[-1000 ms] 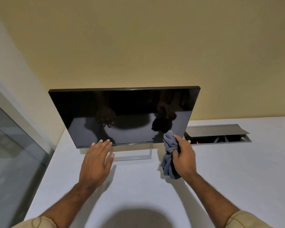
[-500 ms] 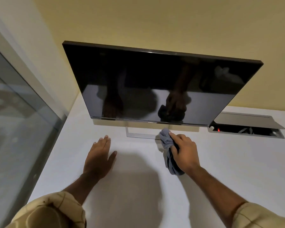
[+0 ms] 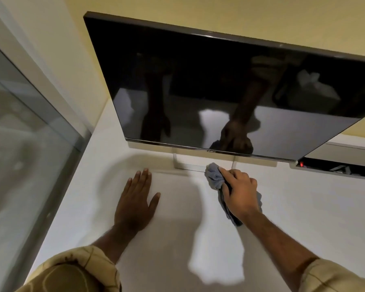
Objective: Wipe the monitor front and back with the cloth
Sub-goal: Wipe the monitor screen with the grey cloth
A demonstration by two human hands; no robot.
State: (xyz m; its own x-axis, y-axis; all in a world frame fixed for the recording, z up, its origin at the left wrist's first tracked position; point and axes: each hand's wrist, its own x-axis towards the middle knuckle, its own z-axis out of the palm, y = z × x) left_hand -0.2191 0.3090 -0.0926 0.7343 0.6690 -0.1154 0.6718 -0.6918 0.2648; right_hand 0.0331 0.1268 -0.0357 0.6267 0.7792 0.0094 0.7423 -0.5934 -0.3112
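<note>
monitor (image 3: 219,81): sitting on the white desk (image 3: 303,218), near the yellow wall (image 3: 261,15); screen dark and glossy, tilting toward the camera, reflecting both arms.
branding: small logo (image 3: 212,151) showing at the centre of the bottom bezel, looks like "DELL", too small to be sure. No other readable text.
stand (image 3: 190,165): thin silver frame, resting on the desk under the screen's lower edge.
cloth (image 3: 215,178): blue-grey, bunched; its front end is sitting right at the stand's right corner, just below the bezel; the rest is trailing back under the palm onto the desk.
right hand (image 3: 239,190): clenching the cloth, fingers curling round it, index finger lying along the top.
left hand (image 3: 135,199): releasing nothing, holding nothing; lying flat on the desk, fingers straight, thumb spread, well left of the cloth.
sleeves: tan patterned fabric showing on both forearms.
cable hatch (image 3: 335,167): lid standing open at right, just behind the monitor's corner; red light (image 3: 301,164) glowing inside.
glass panel (image 3: 19,133): running along the desk's left edge.
</note>
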